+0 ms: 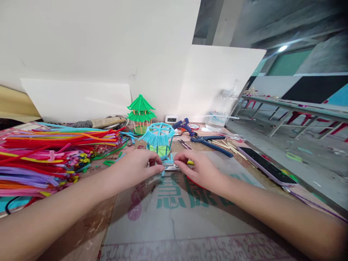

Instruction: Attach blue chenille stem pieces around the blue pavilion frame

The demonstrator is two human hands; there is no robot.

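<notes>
- Our left hand lies at the middle of the table, thumb and forefinger pinched on one end of a short blue strip.
- Our right hand meets it from the right, its fingertips closed on the other end of the same strip. A yellow bit shows just behind its forefinger.
- The blue strip sits between the two hands, low over the table and just in front of the base of the blue pavilion. We cannot tell whether the two touch.
- A green pavilion stands farther back, near the white wall.
- A heap of coloured pipe cleaners fills the left side.
- To the far right of the blue pavilion lie a glue gun, blue-handled pliers and wooden sticks.
- A phone lies flat near the right edge.
- A clear sheet covers the near table under both forearms.
</notes>
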